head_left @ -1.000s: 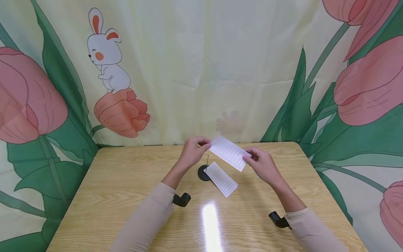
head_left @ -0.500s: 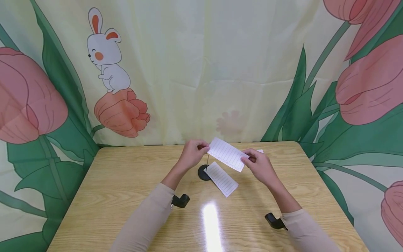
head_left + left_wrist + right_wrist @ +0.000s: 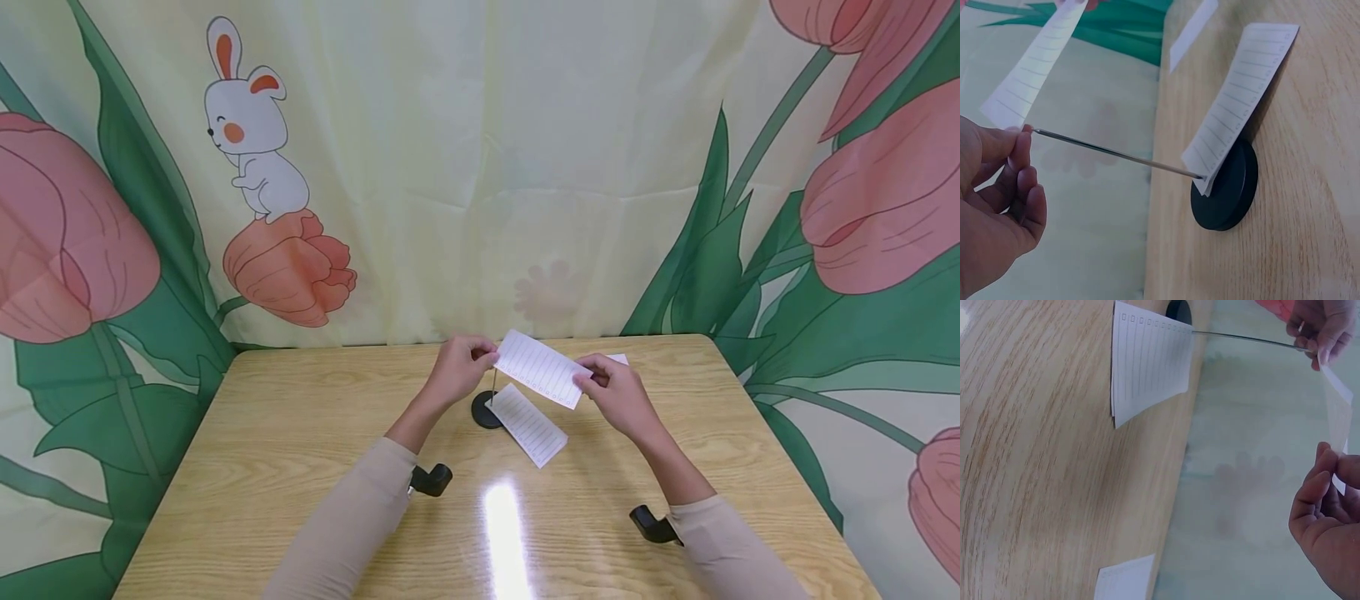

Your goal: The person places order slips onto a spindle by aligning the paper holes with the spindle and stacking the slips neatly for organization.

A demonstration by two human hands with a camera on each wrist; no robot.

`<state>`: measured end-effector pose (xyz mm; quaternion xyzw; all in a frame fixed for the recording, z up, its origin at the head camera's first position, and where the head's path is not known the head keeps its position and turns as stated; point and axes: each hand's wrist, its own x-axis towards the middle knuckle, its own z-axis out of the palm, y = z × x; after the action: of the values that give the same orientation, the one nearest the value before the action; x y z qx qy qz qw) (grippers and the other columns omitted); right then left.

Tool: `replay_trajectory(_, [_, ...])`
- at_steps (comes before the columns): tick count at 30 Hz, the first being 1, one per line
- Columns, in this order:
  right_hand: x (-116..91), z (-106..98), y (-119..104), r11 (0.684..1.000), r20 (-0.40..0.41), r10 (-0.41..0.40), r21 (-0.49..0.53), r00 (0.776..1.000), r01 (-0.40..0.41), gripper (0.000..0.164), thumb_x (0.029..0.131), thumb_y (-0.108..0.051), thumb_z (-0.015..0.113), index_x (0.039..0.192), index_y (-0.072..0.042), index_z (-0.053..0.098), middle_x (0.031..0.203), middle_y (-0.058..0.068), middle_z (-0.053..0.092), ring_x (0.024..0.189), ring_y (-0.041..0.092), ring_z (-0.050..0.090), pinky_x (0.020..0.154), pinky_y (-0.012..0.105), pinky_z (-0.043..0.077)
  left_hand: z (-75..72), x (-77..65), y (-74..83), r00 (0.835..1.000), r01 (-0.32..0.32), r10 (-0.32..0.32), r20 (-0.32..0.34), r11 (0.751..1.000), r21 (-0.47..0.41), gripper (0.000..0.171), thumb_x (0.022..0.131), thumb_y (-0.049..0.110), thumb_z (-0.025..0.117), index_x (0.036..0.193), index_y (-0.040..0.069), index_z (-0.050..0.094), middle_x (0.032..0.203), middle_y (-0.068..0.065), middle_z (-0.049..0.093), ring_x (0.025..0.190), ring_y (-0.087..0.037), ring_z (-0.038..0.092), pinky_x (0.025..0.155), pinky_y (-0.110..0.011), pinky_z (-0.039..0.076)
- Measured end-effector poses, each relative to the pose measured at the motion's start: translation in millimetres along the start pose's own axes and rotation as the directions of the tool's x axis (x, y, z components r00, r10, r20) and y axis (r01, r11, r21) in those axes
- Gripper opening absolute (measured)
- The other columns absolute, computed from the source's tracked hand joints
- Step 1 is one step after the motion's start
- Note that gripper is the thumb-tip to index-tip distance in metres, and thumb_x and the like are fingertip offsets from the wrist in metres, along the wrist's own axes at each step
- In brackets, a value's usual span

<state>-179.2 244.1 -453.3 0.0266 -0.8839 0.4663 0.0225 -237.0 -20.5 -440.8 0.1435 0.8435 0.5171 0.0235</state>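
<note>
A white lined paper slip (image 3: pixel 542 368) is stretched between my two hands above the table. My left hand (image 3: pixel 461 367) pinches its left corner between thumb and fingers. The right end is pinched by my right hand (image 3: pixel 618 392). Below the held slip stands a bill spike with a round black base (image 3: pixel 1229 194) and a thin metal rod (image 3: pixel 1116 153). In the left wrist view the rod's tip is right at the left fingertips and the slip's corner. Several lined slips (image 3: pixel 1241 94) are threaded on the rod, lying slanted over the base.
Another white slip (image 3: pixel 1125 578) lies near the table's back edge, partly behind my right hand in the head view. The wooden table (image 3: pixel 315 467) ends at a printed curtain (image 3: pixel 420 208). Black camera mounts (image 3: pixel 431 479) stick out at both wrists.
Both hands have shifted the held slip slightly left and down, bringing its left corner over the rod's tip. The slip behind my right hand has come into view.
</note>
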Motion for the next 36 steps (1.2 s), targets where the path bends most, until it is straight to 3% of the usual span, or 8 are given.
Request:
replay_trajectory(11, [-1.2, 1.4, 2.0, 1.000, 0.003, 0.001, 0.002, 1.000, -0.001, 0.025, 0.101, -0.009, 0.066, 0.123, 0.003, 0.067, 0.118, 0.023, 0.069, 0.093, 0.023, 0.067, 0.074, 0.021, 0.055, 2.7, -0.6, -2.7, 1.000, 0.016, -0.016, 0.002, 1.000, 0.004, 0.011, 0.099, 0.005, 0.067, 0.099, -0.002, 0.076, 0.093, -0.012, 0.074, 0.081, -0.017, 0.065, 0.071, -0.027, 0.054])
replay_trajectory(20, [-0.7, 3.6, 5.2, 1.000, 0.000, -0.020, 0.002, 1.000, 0.020, 0.024, 0.100, -0.007, 0.066, 0.122, 0.003, 0.068, 0.115, 0.022, 0.070, 0.091, 0.023, 0.066, 0.073, 0.020, 0.055, 5.1, -1.8, -7.5, 0.999, 0.043, -0.043, 0.004, 0.999, -0.013, 0.012, 0.100, 0.006, 0.066, 0.102, 0.000, 0.076, 0.096, -0.011, 0.073, 0.089, -0.029, 0.069, 0.072, -0.029, 0.055])
replay_trajectory(36, [-4.1, 8.0, 9.4, 1.000, 0.002, -0.020, 0.018, 1.000, 0.020, 0.022, 0.100, -0.006, 0.066, 0.120, 0.002, 0.068, 0.114, 0.022, 0.071, 0.092, 0.024, 0.070, 0.073, 0.021, 0.056, 10.5, -4.6, -14.4, 0.999, -0.010, 0.011, -0.038, 1.000, 0.016, 0.011, 0.099, 0.003, 0.067, 0.101, 0.000, 0.077, 0.090, -0.010, 0.072, 0.079, -0.017, 0.063, 0.068, -0.025, 0.053])
